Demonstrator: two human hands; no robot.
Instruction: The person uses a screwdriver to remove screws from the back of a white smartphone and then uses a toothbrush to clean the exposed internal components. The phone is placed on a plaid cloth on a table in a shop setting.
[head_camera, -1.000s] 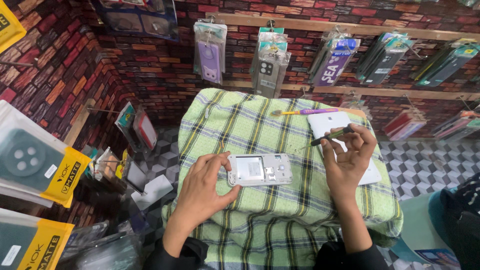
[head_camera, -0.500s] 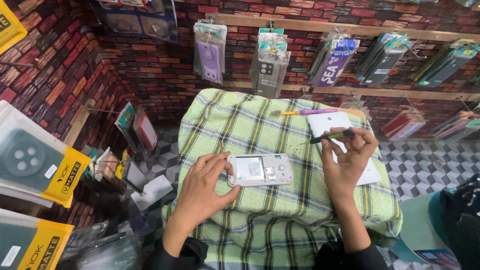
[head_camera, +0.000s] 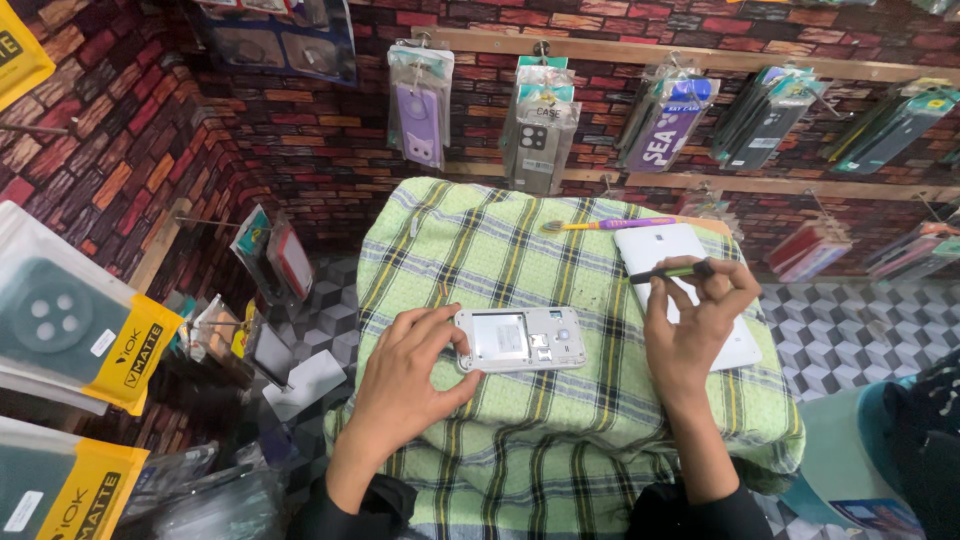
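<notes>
Green-and-yellow checked cloth covers a small desk, giving a soft bed for small parts. Near its middle lies a white phone, face down with its back cover off, so the silver battery bay and camera ring show. The left hand rests just to the phone's left, thumb and fingers half curled and pinching its left end, apparently to keep it from sliding on the cloth. The right hand hovers to the right of the phone, apart from it, fingers closed round a thin dark tool with a green band, held level like a pen between thumb and fingertips. Beneath that hand lies a flat white panel, likely the removed back cover, set aside on the far right of the cloth. A purple-and-yellow toothbrush lies at the far edge, within reach. Behind the desk, a brick-patterned wall carries wooden rails hung with packaged phone cases. More packets in yellow and grey crowd the left.
</notes>
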